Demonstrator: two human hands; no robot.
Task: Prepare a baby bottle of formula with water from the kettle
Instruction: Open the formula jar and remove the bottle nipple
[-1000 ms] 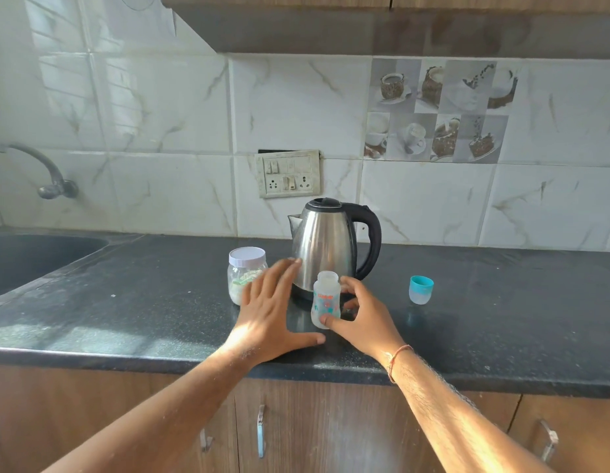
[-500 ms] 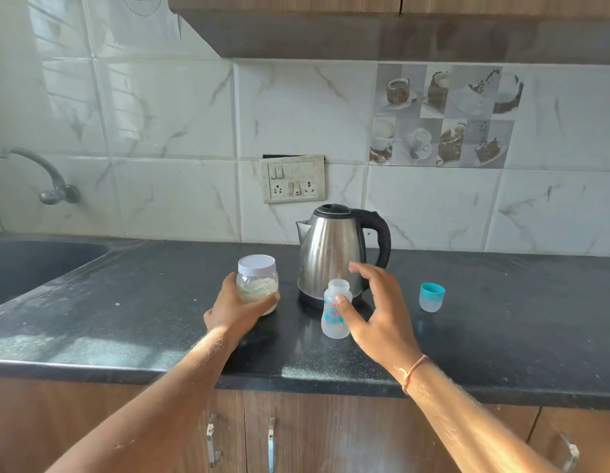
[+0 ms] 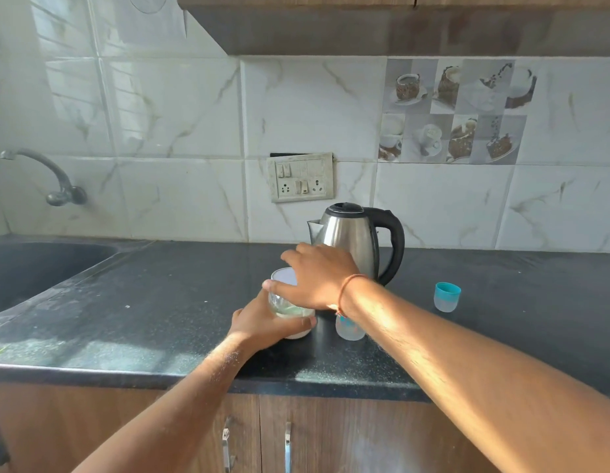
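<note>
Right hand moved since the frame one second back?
Yes. The right hand left the small clear baby bottle and went left across the steel kettle onto the white-lidded glass jar.

Marble-tile wall, black countertop – sunlit, wood cabs

Right hand now over jar lid

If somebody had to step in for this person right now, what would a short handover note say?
Left hand: grips the formula jar low on its body, on the counter.
Right hand: over the jar's white lid, fingers round it.
Baby bottle: open, beside the jar, seemingly empty.
Bottle cap: set apart to the right.
Kettle: behind, lid shut.
Done: bottle uncapped.
Left: open jar, add powder, pour water, cap.
</note>
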